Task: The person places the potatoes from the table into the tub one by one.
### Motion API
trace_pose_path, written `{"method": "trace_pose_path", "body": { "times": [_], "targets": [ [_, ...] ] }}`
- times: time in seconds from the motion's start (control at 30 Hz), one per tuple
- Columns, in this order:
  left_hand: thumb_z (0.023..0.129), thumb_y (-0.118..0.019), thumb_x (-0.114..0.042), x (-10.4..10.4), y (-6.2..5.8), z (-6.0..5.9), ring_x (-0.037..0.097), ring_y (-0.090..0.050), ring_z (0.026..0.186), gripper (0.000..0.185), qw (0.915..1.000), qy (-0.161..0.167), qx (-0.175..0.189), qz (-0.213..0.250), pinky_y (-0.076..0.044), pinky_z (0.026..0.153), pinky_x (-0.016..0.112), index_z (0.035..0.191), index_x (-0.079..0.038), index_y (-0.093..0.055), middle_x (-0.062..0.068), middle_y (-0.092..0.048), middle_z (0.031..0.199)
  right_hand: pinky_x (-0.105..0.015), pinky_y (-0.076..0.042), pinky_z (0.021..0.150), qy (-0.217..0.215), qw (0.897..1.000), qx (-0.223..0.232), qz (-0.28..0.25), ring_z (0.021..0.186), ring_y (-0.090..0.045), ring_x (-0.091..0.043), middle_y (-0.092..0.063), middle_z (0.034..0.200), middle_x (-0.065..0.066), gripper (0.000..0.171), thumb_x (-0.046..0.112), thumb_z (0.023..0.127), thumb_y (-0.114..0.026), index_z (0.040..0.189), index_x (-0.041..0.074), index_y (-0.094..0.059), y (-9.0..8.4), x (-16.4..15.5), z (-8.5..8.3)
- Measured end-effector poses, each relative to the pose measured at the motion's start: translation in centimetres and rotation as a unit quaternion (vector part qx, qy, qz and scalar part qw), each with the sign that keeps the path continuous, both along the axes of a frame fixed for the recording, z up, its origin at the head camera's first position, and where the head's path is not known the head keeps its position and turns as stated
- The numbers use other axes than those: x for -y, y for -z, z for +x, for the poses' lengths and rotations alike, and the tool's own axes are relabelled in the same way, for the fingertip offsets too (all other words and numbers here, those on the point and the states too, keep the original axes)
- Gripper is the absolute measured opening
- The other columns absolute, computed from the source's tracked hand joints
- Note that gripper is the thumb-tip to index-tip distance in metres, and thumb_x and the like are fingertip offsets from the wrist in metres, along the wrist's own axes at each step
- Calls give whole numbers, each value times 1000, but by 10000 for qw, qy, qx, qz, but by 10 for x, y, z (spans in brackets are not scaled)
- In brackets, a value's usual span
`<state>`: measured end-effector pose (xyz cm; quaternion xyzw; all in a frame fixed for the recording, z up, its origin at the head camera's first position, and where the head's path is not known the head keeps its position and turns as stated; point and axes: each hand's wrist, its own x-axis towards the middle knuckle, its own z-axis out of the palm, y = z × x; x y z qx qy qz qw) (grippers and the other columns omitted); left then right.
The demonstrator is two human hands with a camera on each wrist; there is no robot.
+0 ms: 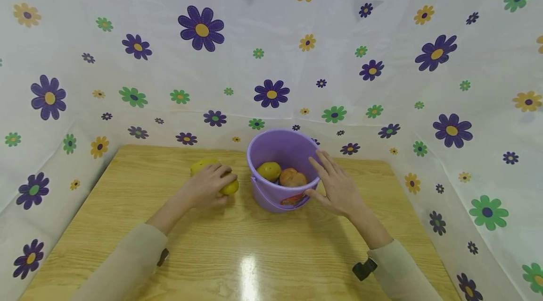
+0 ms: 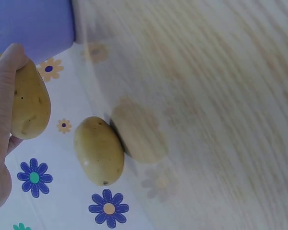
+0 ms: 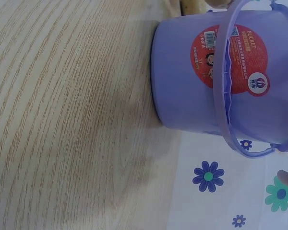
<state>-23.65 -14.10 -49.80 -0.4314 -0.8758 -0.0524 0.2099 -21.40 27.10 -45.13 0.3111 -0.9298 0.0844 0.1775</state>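
A purple plastic bucket stands on the wooden table, toward the back. Inside it lie a yellow potato and an orange-brown one. My left hand is just left of the bucket and grips a yellow potato, which the left wrist view shows as the held potato beside the bucket wall. A second loose potato lies on the table behind that hand and appears again as the loose potato. My right hand rests with straight fingers against the bucket's right rim.
The right wrist view shows the bucket's red label and its hanging handle. White sheeting with printed flowers walls in the table at the back and both sides. Bare wood lies between my arms and the near edge.
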Motion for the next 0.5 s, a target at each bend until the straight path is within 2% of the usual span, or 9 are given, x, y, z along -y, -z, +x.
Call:
{"method": "trace_pose_path", "body": {
  "times": [0.2, 0.5],
  "targets": [
    [75, -91, -33, 1, -10, 0, 35, -70, 106, 60, 9999, -4, -94, 138, -64, 91, 50, 125, -9, -68, 17, -70, 120, -65, -44, 119, 40, 10000, 14, 29, 159, -32, -44, -31, 172, -20, 93, 78, 102, -27, 164, 9, -35, 0, -1, 0],
    [76, -89, -34, 3, -25, -1, 37, -72, 107, 61, 9992, -73, -312, 259, -64, 92, 50, 127, -10, -67, 19, -71, 122, -65, -45, 118, 60, 10000, 3, 52, 160, -31, -42, -31, 172, -20, 93, 78, 102, -27, 164, 10, -35, -1, 0, 1]
  ]
}}
